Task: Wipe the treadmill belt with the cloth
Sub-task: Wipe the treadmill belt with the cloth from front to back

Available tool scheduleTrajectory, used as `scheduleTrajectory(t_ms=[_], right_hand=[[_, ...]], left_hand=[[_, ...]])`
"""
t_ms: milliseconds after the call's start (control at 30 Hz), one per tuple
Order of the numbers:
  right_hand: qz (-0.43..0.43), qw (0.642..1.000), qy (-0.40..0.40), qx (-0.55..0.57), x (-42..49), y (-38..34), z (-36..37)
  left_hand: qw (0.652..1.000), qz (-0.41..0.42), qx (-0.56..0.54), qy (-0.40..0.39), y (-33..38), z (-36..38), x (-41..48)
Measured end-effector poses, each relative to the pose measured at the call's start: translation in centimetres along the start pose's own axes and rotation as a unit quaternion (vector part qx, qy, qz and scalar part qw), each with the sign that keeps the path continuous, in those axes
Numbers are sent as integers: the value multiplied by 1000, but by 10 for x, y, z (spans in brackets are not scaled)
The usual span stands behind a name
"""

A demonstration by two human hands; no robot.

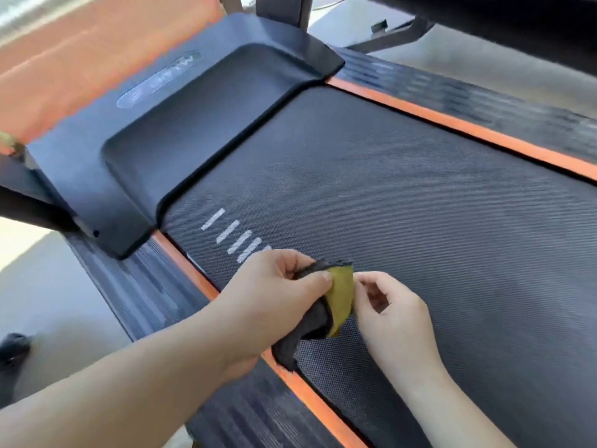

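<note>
The black textured treadmill belt (403, 195) fills the middle of the head view, with several white dashes printed near its left edge. A folded cloth (339, 295), dark grey with a yellow-green face, is held just above the belt's near left part. My left hand (274, 295) grips the cloth, thumb pressed on its top fold. My right hand (387, 305) sits right beside it with curled fingers, and its fingertips pinch the yellow edge. The cloth's lower dark end hangs down over the orange strip.
Orange strips (468, 127) and ribbed black side rails (135, 286) border the belt on both sides. The dark motor cover (181, 124) rises at the belt's far end, with frame uprights behind it. Pale floor lies to the left, with a dark object (13, 347) on it.
</note>
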State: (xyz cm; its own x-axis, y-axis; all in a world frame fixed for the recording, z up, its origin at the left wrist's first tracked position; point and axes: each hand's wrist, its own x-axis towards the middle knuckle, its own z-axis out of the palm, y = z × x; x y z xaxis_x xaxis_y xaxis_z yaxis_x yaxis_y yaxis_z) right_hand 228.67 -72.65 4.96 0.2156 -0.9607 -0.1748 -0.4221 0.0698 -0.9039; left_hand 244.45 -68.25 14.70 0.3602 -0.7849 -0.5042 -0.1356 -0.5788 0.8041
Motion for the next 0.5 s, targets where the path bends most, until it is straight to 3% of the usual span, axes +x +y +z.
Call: scheduleTrajectory(t_ms=[233,500], right_hand=[[-14,973,168,-158,38,-1,41],[-21,964,195,-178,66,-14,94]], left_hand=[[995,1,94,-40,3,-36,57],[995,-1,91,-31,4,-87,103]])
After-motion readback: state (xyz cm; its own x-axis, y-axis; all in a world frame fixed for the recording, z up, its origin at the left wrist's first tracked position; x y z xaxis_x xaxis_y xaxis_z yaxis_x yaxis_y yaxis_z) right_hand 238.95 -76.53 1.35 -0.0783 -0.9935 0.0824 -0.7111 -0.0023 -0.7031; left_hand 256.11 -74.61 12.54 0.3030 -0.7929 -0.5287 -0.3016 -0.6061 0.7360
